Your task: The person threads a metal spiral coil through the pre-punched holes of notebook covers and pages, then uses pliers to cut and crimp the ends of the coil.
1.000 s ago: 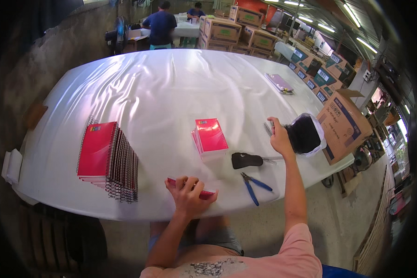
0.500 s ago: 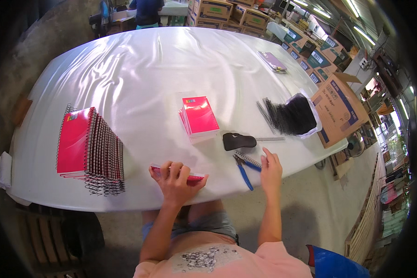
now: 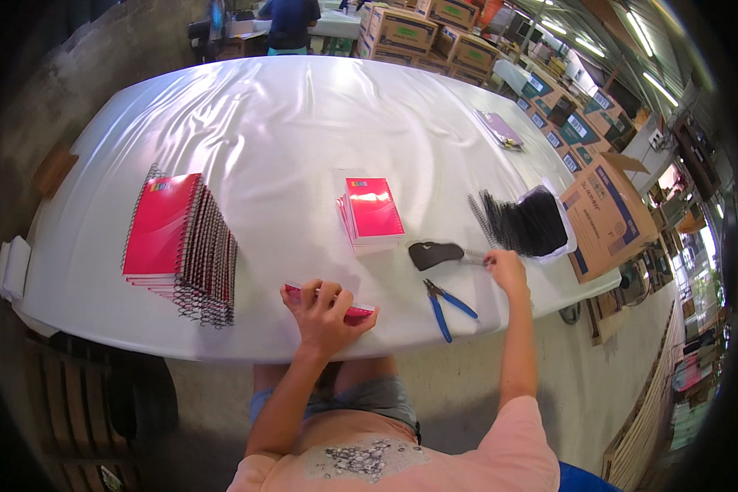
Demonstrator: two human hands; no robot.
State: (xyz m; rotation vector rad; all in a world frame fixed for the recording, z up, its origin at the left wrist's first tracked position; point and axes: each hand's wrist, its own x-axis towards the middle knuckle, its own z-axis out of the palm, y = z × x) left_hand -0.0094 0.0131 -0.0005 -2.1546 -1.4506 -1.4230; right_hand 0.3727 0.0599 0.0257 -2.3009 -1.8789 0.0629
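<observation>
My left hand (image 3: 326, 318) is closed around a red-covered notebook (image 3: 359, 313), tilted up on its edge near the table's front edge. Out to the right, the fingers of my right hand (image 3: 507, 269) pinch the end of a dark wire spiral coil (image 3: 474, 256). Beside that coil lies a black rounded object (image 3: 435, 255) whose kind I cannot make out. Blue-handled cutting pliers (image 3: 443, 307) rest on the table between my hands, jaws pointing away from me. A short stack of red notebooks (image 3: 375, 209) sits beyond my left hand.
At left stands a tall stack of spiral-bound red notebooks (image 3: 162, 225). Many black coils (image 3: 533, 223) lie in a white wrapper at right, beside a cardboard box (image 3: 607, 215). A purple notebook (image 3: 498, 129) is at the far right of the white-covered table (image 3: 279, 123). A person (image 3: 291, 23) is behind it.
My right hand has moved right and away from me, from beside the pliers to the black object. The coil by the pliers is no longer there. My left hand still grips the notebook.
</observation>
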